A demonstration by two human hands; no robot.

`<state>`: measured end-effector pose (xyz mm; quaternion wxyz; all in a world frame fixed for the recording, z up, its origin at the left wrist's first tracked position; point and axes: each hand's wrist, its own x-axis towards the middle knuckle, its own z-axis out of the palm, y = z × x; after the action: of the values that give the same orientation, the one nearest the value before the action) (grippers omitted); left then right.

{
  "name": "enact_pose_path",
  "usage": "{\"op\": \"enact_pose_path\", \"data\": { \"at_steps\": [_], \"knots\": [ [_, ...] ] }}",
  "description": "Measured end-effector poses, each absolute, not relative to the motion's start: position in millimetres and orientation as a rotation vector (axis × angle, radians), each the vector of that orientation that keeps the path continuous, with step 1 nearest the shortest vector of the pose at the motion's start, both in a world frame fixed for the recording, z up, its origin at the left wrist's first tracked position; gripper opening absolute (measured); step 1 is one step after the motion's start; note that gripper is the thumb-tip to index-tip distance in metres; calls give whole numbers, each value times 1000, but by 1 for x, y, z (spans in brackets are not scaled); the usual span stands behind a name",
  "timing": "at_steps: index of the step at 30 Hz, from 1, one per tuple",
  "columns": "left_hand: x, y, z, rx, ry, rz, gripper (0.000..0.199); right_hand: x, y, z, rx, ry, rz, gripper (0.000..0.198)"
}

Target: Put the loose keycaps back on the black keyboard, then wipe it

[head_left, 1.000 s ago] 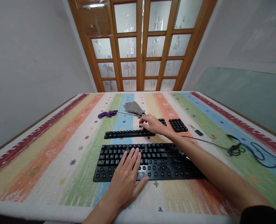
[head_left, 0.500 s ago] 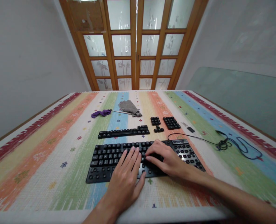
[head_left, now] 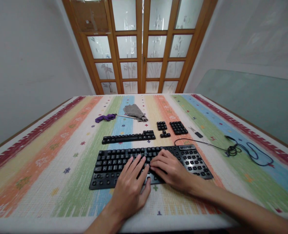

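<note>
A black keyboard (head_left: 107,167) lies across the near part of the table, with keycaps on its left and upper portions and exposed key sockets along the bottom rows and on the number pad (head_left: 194,162). My left hand (head_left: 132,190) rests open and flat on its middle, fingers pointing away from me. Just to the right, my right hand (head_left: 170,169) is closed, its fingertips together and down at the keys. Whatever those fingertips grip, if anything, is hidden.
Behind the keyboard lie a long row of loose keycaps (head_left: 128,137), small keycap groups (head_left: 161,125) and a number-pad block (head_left: 178,128). Farther back are a grey cloth (head_left: 135,112) and a purple cloth-wrapped stick (head_left: 106,118). A small black-handled tool (head_left: 198,134) and coiled cable (head_left: 233,150) lie right.
My right hand's fingers have drawn together and dipped slightly, closing the gap between thumb and fingers. My left hand stays on the keyboard, its fingers a little more spread.
</note>
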<state>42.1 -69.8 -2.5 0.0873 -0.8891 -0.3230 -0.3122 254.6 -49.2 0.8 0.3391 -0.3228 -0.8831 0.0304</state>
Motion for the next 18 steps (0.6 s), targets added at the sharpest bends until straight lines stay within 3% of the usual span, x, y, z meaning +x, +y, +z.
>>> {"op": "enact_pose_path", "data": {
  "at_steps": [18],
  "knots": [
    [44, -69, -4, -2642, -998, -972, 32, 255, -47, 4, -829, -2327, 51, 16]
  ]
}}
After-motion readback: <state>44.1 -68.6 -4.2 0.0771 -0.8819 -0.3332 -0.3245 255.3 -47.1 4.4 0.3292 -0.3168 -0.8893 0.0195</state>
